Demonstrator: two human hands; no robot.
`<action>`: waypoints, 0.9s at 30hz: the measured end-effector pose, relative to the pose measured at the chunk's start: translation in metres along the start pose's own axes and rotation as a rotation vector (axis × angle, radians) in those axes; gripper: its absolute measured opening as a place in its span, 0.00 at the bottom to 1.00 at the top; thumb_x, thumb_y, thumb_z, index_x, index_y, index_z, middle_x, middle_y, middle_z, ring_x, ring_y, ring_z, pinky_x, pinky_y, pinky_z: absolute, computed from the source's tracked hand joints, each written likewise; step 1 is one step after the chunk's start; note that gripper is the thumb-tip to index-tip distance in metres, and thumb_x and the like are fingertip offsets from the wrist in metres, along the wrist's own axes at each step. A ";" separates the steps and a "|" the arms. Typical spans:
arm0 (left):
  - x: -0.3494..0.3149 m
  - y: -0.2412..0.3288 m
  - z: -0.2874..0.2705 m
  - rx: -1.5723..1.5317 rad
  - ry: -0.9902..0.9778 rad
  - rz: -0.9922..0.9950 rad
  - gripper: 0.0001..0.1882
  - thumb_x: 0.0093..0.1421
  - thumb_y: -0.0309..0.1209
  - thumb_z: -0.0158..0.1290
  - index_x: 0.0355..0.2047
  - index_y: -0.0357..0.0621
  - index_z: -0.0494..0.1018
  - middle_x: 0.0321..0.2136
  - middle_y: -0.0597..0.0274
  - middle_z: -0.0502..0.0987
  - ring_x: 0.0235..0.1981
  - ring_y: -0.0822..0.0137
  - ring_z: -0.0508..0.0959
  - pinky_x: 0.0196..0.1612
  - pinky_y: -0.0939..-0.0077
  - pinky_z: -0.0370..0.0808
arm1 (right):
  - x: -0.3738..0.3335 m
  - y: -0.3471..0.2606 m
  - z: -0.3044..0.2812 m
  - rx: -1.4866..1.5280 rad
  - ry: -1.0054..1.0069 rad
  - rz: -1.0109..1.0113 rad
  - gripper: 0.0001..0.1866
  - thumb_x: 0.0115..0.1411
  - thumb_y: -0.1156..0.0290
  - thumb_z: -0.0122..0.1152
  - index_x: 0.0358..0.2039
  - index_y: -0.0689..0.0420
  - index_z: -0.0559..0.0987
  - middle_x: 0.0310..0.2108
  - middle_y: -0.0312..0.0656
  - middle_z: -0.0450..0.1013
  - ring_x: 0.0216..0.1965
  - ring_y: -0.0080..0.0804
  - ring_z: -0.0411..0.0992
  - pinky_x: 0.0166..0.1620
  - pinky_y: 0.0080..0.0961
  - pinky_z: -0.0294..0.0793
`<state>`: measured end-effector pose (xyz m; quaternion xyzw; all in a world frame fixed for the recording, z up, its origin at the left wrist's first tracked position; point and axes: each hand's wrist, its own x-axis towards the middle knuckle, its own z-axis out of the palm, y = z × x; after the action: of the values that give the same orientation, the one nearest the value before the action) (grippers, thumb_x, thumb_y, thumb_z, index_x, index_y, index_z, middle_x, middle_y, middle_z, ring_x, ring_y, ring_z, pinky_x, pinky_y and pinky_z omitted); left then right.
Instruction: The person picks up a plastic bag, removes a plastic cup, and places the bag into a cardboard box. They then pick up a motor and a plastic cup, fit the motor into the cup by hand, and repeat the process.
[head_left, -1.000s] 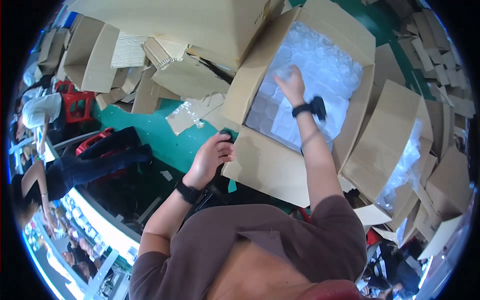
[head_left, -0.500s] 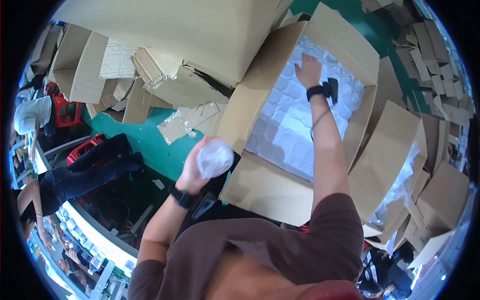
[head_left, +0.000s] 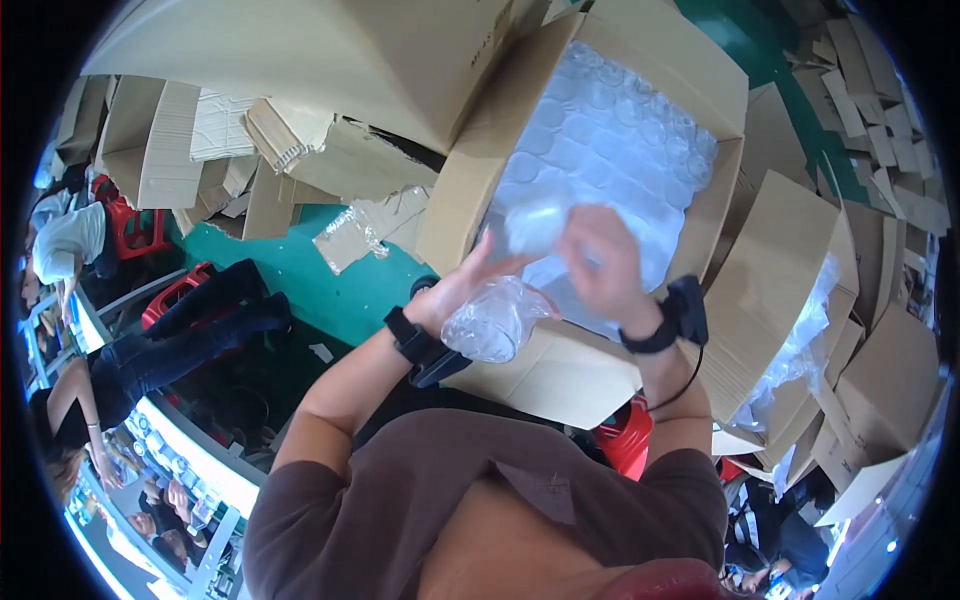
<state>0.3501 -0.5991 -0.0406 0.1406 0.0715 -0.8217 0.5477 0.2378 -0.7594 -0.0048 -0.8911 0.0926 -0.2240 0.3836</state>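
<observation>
Right hand lifted from carton, both hands gripping clear crinkled plastic cups

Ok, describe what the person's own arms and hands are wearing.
Both forearms are bare; short brown sleeves end above the elbows. The left hand has a black band at the wrist with a dark, boxy device on it. The right hand has a black wrist strap carrying a black block, and a thin black cable runs from it down along the forearm. No gloves or rings show.
</observation>
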 end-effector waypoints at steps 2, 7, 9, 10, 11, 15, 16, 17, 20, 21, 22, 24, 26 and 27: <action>0.005 -0.001 0.002 -0.093 0.124 -0.016 0.37 0.52 0.58 0.34 0.53 0.44 0.50 0.38 0.46 0.68 0.35 0.57 0.72 0.37 0.68 0.69 | -0.006 -0.021 0.003 -0.016 -0.067 -0.095 0.04 0.44 0.76 0.55 0.21 0.63 0.71 0.22 0.44 0.68 0.26 0.38 0.67 0.33 0.28 0.65; 0.000 -0.004 -0.003 -0.123 0.001 0.149 0.37 0.51 0.57 0.37 0.53 0.43 0.49 0.43 0.43 0.65 0.36 0.52 0.71 0.37 0.64 0.69 | 0.000 -0.007 -0.006 0.133 0.098 -0.198 0.04 0.44 0.77 0.54 0.22 0.63 0.71 0.23 0.45 0.67 0.28 0.41 0.66 0.34 0.30 0.65; -0.006 -0.009 -0.008 -0.085 0.117 0.231 0.38 0.50 0.57 0.37 0.52 0.42 0.51 0.41 0.43 0.66 0.33 0.52 0.71 0.34 0.63 0.69 | 0.016 0.050 0.001 0.083 0.459 0.088 0.07 0.44 0.72 0.55 0.24 0.60 0.72 0.24 0.44 0.68 0.27 0.42 0.66 0.31 0.32 0.65; -0.007 -0.013 -0.012 -0.050 0.221 0.291 0.38 0.49 0.58 0.37 0.52 0.41 0.52 0.40 0.43 0.66 0.30 0.52 0.71 0.32 0.61 0.69 | 0.028 0.096 0.002 -0.153 0.461 0.123 0.08 0.44 0.70 0.55 0.25 0.60 0.72 0.25 0.45 0.68 0.27 0.42 0.67 0.32 0.32 0.65; -0.010 -0.015 -0.015 -0.016 0.327 0.355 0.39 0.48 0.59 0.37 0.51 0.41 0.53 0.39 0.44 0.67 0.26 0.51 0.72 0.29 0.60 0.69 | 0.039 0.146 0.003 -0.387 0.458 0.159 0.10 0.44 0.68 0.55 0.26 0.60 0.72 0.26 0.45 0.69 0.27 0.42 0.67 0.34 0.33 0.64; -0.035 -0.010 -0.019 -0.043 0.128 0.459 0.34 0.51 0.48 0.43 0.51 0.37 0.52 0.42 0.44 0.65 0.36 0.50 0.71 0.38 0.60 0.68 | 0.051 0.272 0.034 -0.964 0.089 0.176 0.08 0.44 0.67 0.53 0.22 0.59 0.73 0.25 0.44 0.70 0.29 0.41 0.67 0.39 0.36 0.60; -0.046 -0.012 -0.022 -0.071 0.112 0.495 0.34 0.50 0.49 0.43 0.50 0.36 0.53 0.41 0.44 0.66 0.35 0.50 0.71 0.38 0.60 0.68 | 0.055 0.273 0.043 -1.117 -0.175 0.249 0.08 0.44 0.67 0.52 0.21 0.59 0.73 0.24 0.44 0.69 0.29 0.40 0.67 0.41 0.36 0.59; -0.056 -0.013 -0.025 -0.097 0.088 0.526 0.34 0.50 0.49 0.44 0.49 0.35 0.54 0.40 0.44 0.66 0.35 0.50 0.71 0.39 0.61 0.68 | 0.058 0.274 0.047 -1.113 -0.181 0.236 0.08 0.44 0.67 0.52 0.21 0.59 0.73 0.24 0.44 0.69 0.29 0.40 0.67 0.41 0.36 0.59; -0.086 -0.021 -0.025 -0.140 0.067 0.566 0.32 0.50 0.48 0.44 0.48 0.35 0.56 0.39 0.45 0.68 0.34 0.50 0.71 0.39 0.62 0.68 | 0.063 0.245 0.042 -0.858 0.090 0.209 0.10 0.47 0.65 0.53 0.25 0.59 0.74 0.26 0.44 0.70 0.30 0.37 0.67 0.37 0.30 0.63; -0.094 -0.021 -0.027 -0.133 0.070 0.569 0.30 0.51 0.46 0.43 0.47 0.35 0.57 0.38 0.46 0.68 0.34 0.51 0.71 0.39 0.62 0.68 | 0.052 0.242 0.043 -0.599 0.315 0.234 0.09 0.48 0.66 0.51 0.24 0.58 0.74 0.26 0.42 0.70 0.29 0.35 0.67 0.36 0.28 0.63; -0.102 -0.021 -0.026 -0.122 0.073 0.574 0.29 0.52 0.45 0.43 0.47 0.35 0.57 0.37 0.47 0.69 0.34 0.52 0.71 0.39 0.62 0.68 | 0.032 0.233 0.038 -0.325 0.525 0.255 0.08 0.50 0.68 0.49 0.24 0.58 0.73 0.26 0.41 0.70 0.28 0.33 0.67 0.34 0.26 0.63; -0.129 -0.036 -0.024 -0.146 0.282 0.711 0.27 0.53 0.43 0.43 0.47 0.36 0.57 0.37 0.49 0.69 0.34 0.54 0.72 0.39 0.62 0.68 | -0.004 0.177 0.035 0.677 0.453 0.675 0.10 0.55 0.69 0.43 0.33 0.58 0.70 0.34 0.39 0.68 0.35 0.30 0.67 0.42 0.24 0.63; -0.156 -0.058 -0.029 -0.249 0.360 0.796 0.24 0.54 0.39 0.42 0.48 0.38 0.57 0.38 0.52 0.69 0.35 0.57 0.72 0.40 0.61 0.68 | -0.003 0.057 0.025 1.254 0.248 1.071 0.15 0.56 0.65 0.40 0.40 0.61 0.66 0.38 0.44 0.67 0.42 0.32 0.64 0.48 0.30 0.62; -0.166 -0.064 -0.030 -0.276 0.204 0.808 0.23 0.55 0.38 0.42 0.48 0.39 0.57 0.39 0.54 0.69 0.36 0.59 0.72 0.40 0.61 0.68 | -0.035 0.021 0.024 0.915 0.135 0.779 0.18 0.55 0.61 0.41 0.42 0.60 0.66 0.40 0.44 0.66 0.44 0.37 0.63 0.49 0.37 0.60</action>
<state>0.3558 -0.4196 -0.0200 0.1634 0.1736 -0.5060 0.8290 0.2180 -0.7467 -0.0463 -0.5200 0.3306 -0.1401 0.7751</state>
